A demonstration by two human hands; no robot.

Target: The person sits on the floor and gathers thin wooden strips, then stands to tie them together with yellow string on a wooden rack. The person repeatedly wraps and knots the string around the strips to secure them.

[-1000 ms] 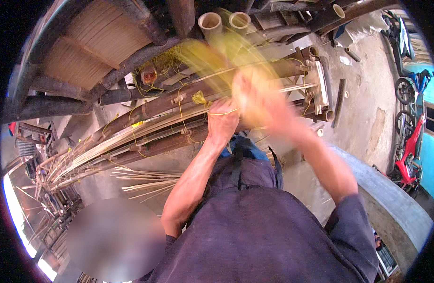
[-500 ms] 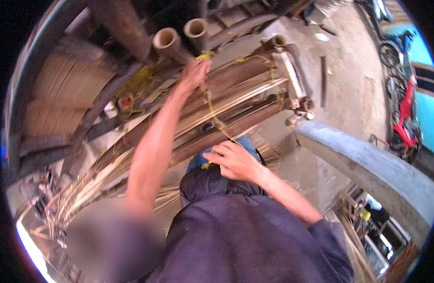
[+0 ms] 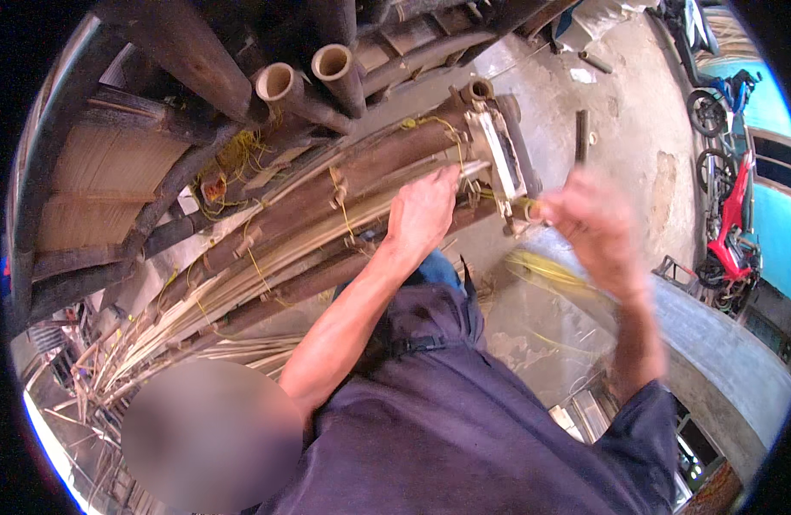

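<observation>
A long frame of dark bamboo poles (image 3: 387,163) lies across in front of me, with pale split strips (image 3: 361,206) bundled along it. Yellow cord (image 3: 347,221) ties cross the bundle at several places. My left hand (image 3: 423,206) rests over the strips near the frame's right end, fingers curled together; whatever they pinch is hidden. Right of that end, my right hand (image 3: 591,227) is raised and smeared by motion, its fingertips closed on yellow cord that runs toward the frame's end. A loose yellow hank (image 3: 546,270) swings blurred below this hand.
A concrete ledge (image 3: 696,318) stands at my right. Thick bamboo tubes (image 3: 334,64) jut out at the far side, beside a panel of thin strips (image 3: 112,172) on the left. Motorbikes (image 3: 735,219) are parked by a blue wall at the far right.
My left hand has moved right and nearer, from the far pole to the frame's right end. My right hand has swung right and away from my lap. The view has shifted slightly.
</observation>
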